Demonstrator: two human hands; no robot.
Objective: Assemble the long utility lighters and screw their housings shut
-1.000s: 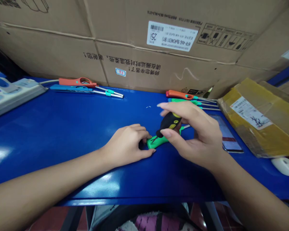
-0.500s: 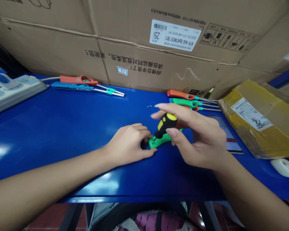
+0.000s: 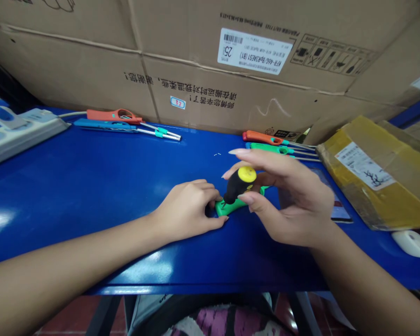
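A green lighter handle (image 3: 235, 206) lies on the blue table, with its left end between the thumb and fingers of my left hand (image 3: 189, 210). My right hand (image 3: 290, 200) grips a short black-and-yellow screwdriver (image 3: 236, 185) by its handle, between thumb and fingers. The screwdriver leans over the green handle, and its tip is down at the handle's left end. My right hand and the screwdriver cover part of the lighter. Whether a screw sits under the tip is too small to tell.
Orange (image 3: 108, 115) and blue (image 3: 103, 125) long lighters lie at the back left, beside a white power strip (image 3: 24, 130). More lighters (image 3: 266, 137) lie back right. A large cardboard box (image 3: 185, 60), a taped yellow-brown package (image 3: 378, 177), a phone (image 3: 340, 205) and a white object (image 3: 413, 243) border the table.
The screwdriver has turned in my right hand, so its yellow end cap now faces me more. My right hand has shifted slightly. My left hand and the green lighter stay in place.
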